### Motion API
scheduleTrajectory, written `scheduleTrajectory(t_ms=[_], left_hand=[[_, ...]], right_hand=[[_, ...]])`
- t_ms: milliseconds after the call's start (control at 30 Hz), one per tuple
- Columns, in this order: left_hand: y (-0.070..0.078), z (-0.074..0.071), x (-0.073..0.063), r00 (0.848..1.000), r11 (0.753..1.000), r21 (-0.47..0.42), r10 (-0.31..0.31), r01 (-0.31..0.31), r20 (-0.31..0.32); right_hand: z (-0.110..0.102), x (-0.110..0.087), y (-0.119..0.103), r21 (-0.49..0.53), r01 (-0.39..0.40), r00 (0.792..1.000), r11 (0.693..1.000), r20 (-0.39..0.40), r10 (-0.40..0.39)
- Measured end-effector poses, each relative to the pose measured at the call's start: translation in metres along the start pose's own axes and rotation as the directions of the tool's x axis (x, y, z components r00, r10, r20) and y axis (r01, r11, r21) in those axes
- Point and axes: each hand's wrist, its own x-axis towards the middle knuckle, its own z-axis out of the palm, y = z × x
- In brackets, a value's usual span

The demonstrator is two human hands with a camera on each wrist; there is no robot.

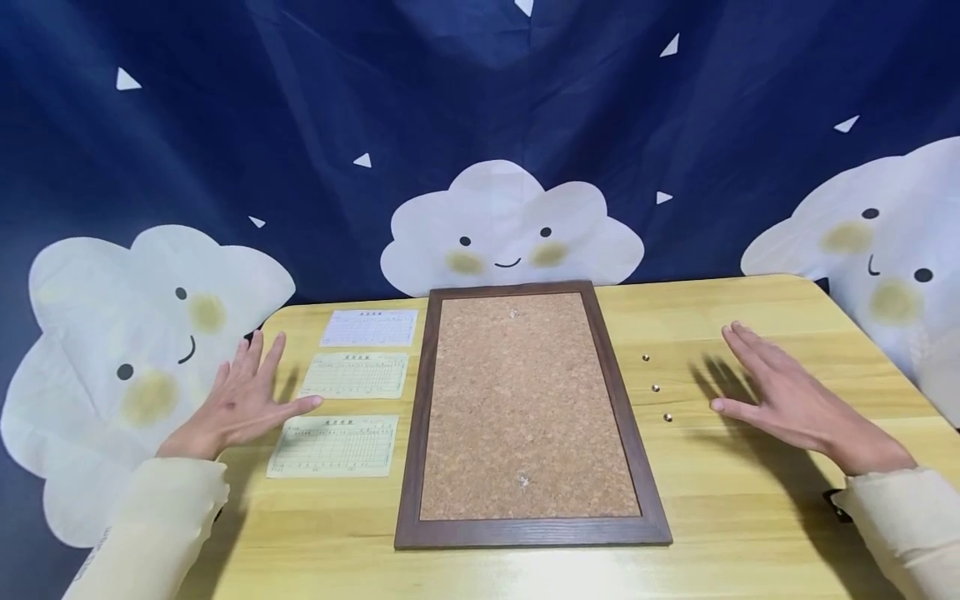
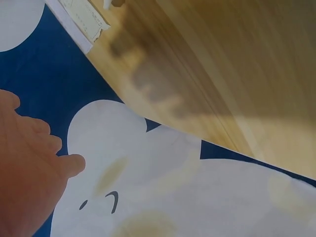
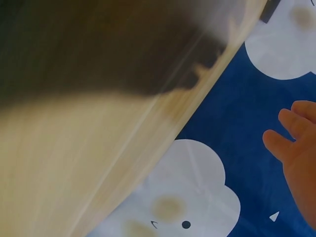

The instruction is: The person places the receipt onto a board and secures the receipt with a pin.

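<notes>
My left hand (image 1: 243,396) hovers with fingers spread over the table's left side, beside three printed paper slips: a white one (image 1: 369,328) at the back, a pale green one (image 1: 356,375) in the middle and another pale green one (image 1: 333,447) in front. Over the right side is my right hand (image 1: 795,400), its fingers straight and holding nothing. Between the hands lies a cork board (image 1: 525,400) in a dark brown frame. Three small shiny metal pieces, seemingly thumbtacks (image 1: 656,388), form a column right of it. Both wrist views show the hands empty.
The light wooden table (image 1: 735,525) has rounded back corners. Behind it hangs a dark blue curtain (image 1: 315,100) printed with smiling white clouds and small triangles. Two small pale spots (image 1: 522,480) mark the cork, one near each end. A dark band (image 1: 836,504) shows at the right cuff.
</notes>
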Motion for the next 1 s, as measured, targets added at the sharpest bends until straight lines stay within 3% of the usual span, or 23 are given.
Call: scheduleTrajectory(t_ms=[300, 533, 1000], left_hand=[[0.001, 0.007, 0.001, 1.000, 1.000, -0.006, 0.003, -0.003, 0.000], [0.001, 0.006, 0.014, 1.000, 0.998, -0.060, 0.027, -0.027, 0.002], [0.000, 0.009, 0.027, 0.999, 0.979, -0.201, -0.028, 0.034, 0.032]], right_hand=[[0.006, 0.003, -0.008, 0.020, 0.033, 0.999, 0.999, 0.000, -0.033], [0.007, 0.006, -0.022, 0.076, -0.010, 0.999, 0.997, 0.044, 0.007], [0.013, 0.013, -0.039, 0.086, 0.006, 0.996, 0.996, 0.084, -0.013]])
